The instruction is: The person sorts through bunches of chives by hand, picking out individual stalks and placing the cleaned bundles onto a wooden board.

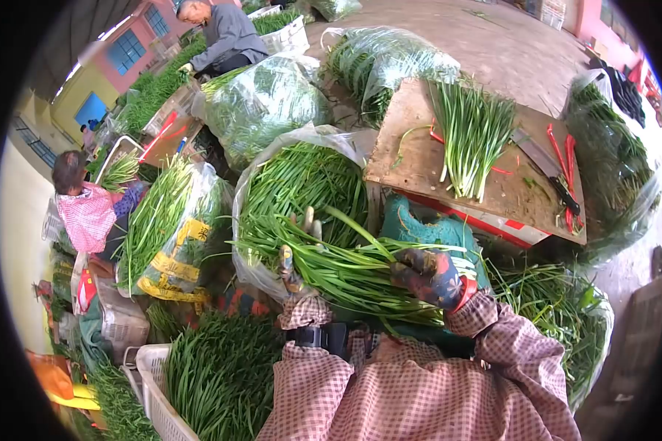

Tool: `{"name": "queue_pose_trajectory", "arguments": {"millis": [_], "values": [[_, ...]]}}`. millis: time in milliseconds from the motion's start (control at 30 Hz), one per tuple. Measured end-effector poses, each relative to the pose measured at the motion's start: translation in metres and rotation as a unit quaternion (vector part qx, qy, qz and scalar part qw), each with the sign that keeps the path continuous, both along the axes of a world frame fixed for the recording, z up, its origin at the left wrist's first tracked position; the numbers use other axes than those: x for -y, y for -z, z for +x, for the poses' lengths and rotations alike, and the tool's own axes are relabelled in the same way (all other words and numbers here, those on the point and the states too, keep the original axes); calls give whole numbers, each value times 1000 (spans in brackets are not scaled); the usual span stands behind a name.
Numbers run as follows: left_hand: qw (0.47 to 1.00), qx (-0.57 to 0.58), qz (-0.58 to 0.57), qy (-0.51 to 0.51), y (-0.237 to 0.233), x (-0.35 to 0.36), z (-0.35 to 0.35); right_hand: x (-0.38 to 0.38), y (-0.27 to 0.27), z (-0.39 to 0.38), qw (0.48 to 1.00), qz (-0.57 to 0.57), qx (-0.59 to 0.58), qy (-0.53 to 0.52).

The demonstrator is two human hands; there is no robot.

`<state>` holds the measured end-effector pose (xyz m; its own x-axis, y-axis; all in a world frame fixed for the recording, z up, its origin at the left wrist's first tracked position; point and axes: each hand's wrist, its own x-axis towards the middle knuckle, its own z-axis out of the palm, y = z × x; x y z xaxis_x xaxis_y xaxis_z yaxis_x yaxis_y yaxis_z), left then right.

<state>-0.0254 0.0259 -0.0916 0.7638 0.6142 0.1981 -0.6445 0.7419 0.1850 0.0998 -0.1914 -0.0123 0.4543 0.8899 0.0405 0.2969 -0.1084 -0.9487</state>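
A loose bunch of long green stalks (346, 268) lies across my lap, in front of an open plastic bag of greens (301, 180). My left hand (294, 268), in a patterned glove, is at the bunch's left part, its fingers partly hidden by the leaves. Around the pale stalk ends at the right, my right hand (428, 275) in a dark floral glove is closed. On the wooden board (412, 158) beyond it lies a trimmed bunch (472, 140) with white ends, beside a large knife (548, 169) and red ties (568, 173).
A white crate of greens (158, 386) stands at the lower left. Filled bags (268, 106) stand ahead, with another (614, 162) at the right. One person (232, 40) works at the back and another (88, 213) sits at the left.
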Motion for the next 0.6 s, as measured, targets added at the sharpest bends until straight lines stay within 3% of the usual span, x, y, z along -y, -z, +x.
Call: {"name": "queue_pose_trajectory", "arguments": {"millis": [33,67,100,133,167,233,300,367,400,433,467,500,567,600], "values": [[996,59,60,32,19,-18,1,2,1,1,997,10,79,6],[984,117,120,66,30,-26,2,4,4,3,999,9,43,32],[999,9,51,5,11,-12,-3,7,9,4,998,9,5,62],[998,27,61,16,17,-14,-3,9,28,8,972,116,-169,112],[996,46,69,28,22,-19,-3,20,36,18,947,181,-230,137],[994,74,65,40,25,-20,-6,45,16,25,936,143,-169,273],[999,11,47,17,24,-24,-13,96,4,34,912,125,-173,350],[996,40,67,41,35,-33,-15,161,12,47,913,26,-128,387],[998,20,58,26,29,-27,-15,182,4,49,909,-199,60,362],[998,14,65,19,29,-28,-15,204,-4,49,827,-408,238,305],[997,15,73,27,29,-28,-16,236,18,51,810,-360,376,271],[996,19,81,33,25,-27,-12,229,14,47,808,-362,374,277],[996,-1,90,25,14,-19,-8,188,-1,37,866,-85,352,345],[996,-6,84,20,9,-15,-7,163,-11,37,859,-48,413,297]]}}
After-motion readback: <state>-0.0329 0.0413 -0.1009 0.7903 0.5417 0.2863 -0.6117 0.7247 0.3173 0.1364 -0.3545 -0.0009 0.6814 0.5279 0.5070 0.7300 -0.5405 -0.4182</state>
